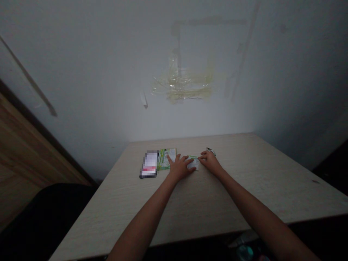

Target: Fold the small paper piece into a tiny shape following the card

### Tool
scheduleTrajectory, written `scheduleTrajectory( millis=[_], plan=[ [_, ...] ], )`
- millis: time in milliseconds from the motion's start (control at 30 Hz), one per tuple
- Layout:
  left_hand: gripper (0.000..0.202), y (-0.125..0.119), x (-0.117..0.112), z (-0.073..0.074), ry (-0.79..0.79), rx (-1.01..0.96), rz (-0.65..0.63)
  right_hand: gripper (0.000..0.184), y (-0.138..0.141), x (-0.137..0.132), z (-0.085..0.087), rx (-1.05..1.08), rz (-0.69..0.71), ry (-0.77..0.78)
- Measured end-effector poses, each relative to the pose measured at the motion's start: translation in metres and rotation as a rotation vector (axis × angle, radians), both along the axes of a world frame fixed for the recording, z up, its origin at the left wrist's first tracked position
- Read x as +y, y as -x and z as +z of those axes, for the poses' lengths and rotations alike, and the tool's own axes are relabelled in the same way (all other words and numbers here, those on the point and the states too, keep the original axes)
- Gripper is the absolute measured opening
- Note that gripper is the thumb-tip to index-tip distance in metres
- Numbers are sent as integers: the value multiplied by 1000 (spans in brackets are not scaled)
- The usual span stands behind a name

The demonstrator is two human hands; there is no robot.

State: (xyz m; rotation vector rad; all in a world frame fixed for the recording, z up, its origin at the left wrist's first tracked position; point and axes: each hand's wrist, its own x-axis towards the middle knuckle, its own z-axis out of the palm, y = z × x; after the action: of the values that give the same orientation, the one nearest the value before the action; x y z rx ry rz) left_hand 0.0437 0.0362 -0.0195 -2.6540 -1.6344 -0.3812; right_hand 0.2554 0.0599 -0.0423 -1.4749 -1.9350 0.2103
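Observation:
My left hand (179, 168) lies palm down with its fingers spread, pressing on a small green-and-white printed packet (193, 164). At the right end of that packet, the fingertips of my right hand (210, 161) are pinched together on its edge. A second green-and-white printed packet (164, 156) lies flat just left of my left hand, which reaches its edge. Partly hidden behind my right hand is a small whitish and dark thing (211, 150), too unclear to name.
A dark-edged, phone-like object (149, 165) with a pixelated bright face lies left of the packets. The pale wooden table (217, 210) meets a wall bearing old clear tape (185, 85). A wooden panel (19, 152) and a dark shape (59, 214) stand at the left.

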Motion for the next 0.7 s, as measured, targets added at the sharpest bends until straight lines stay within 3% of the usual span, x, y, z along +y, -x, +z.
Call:
scheduleTrajectory(
  millis=[433, 700],
  plan=[
    [50, -1, 0, -1, 6, -6, 6, 24, 1, 4, -5, -102, -11, -50],
    [49, 2, 0, -4, -35, -36, -6, 27, 0, -6, 2, -17, 48, -49]
  ],
)
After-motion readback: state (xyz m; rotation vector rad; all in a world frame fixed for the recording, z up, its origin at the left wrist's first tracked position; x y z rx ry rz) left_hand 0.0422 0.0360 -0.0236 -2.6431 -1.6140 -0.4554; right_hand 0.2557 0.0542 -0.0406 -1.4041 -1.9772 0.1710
